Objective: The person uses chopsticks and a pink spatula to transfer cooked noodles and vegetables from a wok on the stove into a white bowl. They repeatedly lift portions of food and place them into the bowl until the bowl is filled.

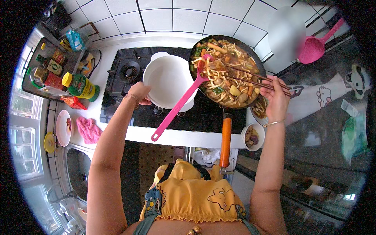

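Observation:
My left hand (pixel 140 93) grips the near left edge of a white two-handled pot (pixel 167 79), whose visible inside is bare. Right of it a dark frying pan (pixel 258 63) is full of noodles or thin mushrooms, vegetables and brown sauce; its orange handle (pixel 226 141) points towards me. With my right hand (pixel 273 88) I hold a pair of brown wooden chopsticks (pixel 260 77), their tips in the food (pixel 226 70). A pink long-handled spatula or spoon (pixel 179 104) rests with its head in the pan and its handle slanting across the pot's right side.
A white bowl of food (pixel 263 138) stands at the counter's right edge, near a partly hidden dish (pixel 255 113). Bottles in a rack (pixel 38 91), a yellow-capped green bottle (pixel 82 87), a pink cloth (pixel 89 130) and a plate (pixel 61 129) are at left. A pink ladle (pixel 312 50) hangs upper right.

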`<state>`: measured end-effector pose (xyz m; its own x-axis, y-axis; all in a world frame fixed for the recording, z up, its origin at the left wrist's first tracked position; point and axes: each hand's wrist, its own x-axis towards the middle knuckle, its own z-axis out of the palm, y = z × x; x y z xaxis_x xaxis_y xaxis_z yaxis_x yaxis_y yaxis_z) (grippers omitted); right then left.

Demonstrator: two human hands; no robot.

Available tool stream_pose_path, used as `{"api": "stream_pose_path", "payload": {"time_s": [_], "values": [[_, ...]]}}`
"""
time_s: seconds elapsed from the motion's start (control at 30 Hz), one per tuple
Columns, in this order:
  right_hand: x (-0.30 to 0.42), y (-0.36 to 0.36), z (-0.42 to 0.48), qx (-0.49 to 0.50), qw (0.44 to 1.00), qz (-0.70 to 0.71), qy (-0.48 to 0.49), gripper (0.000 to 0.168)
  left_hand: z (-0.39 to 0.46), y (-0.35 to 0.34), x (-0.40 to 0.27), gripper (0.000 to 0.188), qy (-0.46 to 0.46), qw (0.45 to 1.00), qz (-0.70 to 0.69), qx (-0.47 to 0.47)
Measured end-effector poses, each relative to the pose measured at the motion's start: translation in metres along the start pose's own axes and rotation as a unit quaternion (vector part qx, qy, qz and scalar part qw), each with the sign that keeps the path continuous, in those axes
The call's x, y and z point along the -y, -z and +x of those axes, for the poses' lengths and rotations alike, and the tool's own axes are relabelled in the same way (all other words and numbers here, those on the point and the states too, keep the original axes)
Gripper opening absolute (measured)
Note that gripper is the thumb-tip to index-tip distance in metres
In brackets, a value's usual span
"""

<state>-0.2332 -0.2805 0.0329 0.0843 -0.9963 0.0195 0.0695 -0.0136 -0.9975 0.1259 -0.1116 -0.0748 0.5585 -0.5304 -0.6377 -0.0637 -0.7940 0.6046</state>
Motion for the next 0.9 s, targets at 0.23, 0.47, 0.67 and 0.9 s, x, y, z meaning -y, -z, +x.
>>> {"api": "stream_pose_path", "payload": {"time_s": [0.23,0.47,0.67,0.9], "values": [[-0.022,-0.016,0.017,0.028,0.999,0.023,-0.021,0.023,0.011,-0.004,0.011,0.031,0.008,0.999,-0.027,0.023],[-0.032,-0.012,0.031,0.0,0.999,0.03,-0.016,0.022,-0.062,-0.002,-0.01,0.05,-0.218,0.897,0.338,-0.184],[-0.011,0.012,0.029,-0.044,0.997,0.058,0.0,0.023,-0.128,-0.024,-0.003,0.044,-0.127,0.969,-0.011,0.213],[-0.029,0.006,0.05,0.024,1.0,-0.011,-0.013,0.024,-0.144,-0.036,-0.01,0.021,-0.209,0.959,-0.08,0.175]]}}
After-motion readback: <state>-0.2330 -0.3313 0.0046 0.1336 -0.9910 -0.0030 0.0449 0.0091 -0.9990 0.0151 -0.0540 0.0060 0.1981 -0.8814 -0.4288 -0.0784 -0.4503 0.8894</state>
